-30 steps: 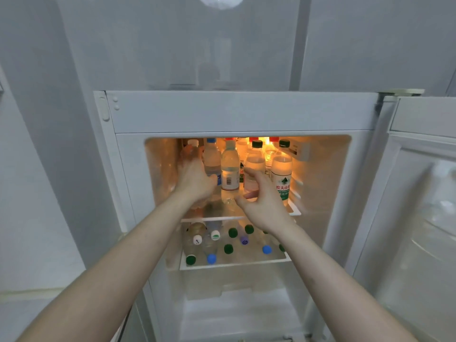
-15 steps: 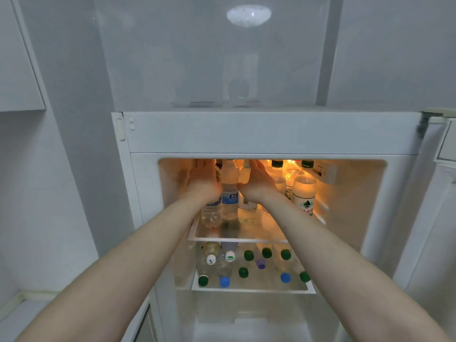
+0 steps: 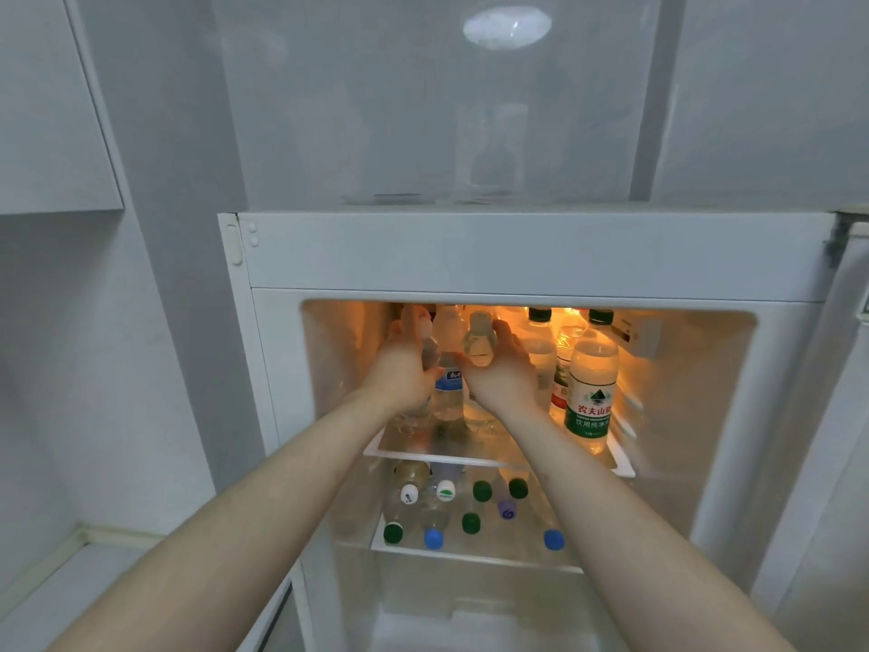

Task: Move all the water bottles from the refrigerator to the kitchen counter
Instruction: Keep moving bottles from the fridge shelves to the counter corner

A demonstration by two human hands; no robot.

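Both my arms reach into the open white refrigerator point(image 3: 517, 256), onto its lit upper glass shelf point(image 3: 493, 458). My left hand point(image 3: 404, 369) is curled round a clear plastic water bottle point(image 3: 430, 350) near the shelf's left edge; its body shows below my palm. My right hand point(image 3: 503, 374) is wrapped round a second clear bottle tipped toward me point(image 3: 479, 343), its base facing the camera. Between my hands stands a clear bottle with a blue label point(image 3: 449, 383), untouched. Toward the shelf's right edge stands a larger bottle with a green-and-red label and dark green cap point(image 3: 590, 397), with others behind it. The lower shelf point(image 3: 470, 552) holds many more, seen as green, blue and white caps.

These look full, so I judge them fairly heavy, with thin walls that give under squeezing and perhaps cold-damp, slippery sides. I'd grip round the labelled middle, not the cap. The counter is not clearly in view.
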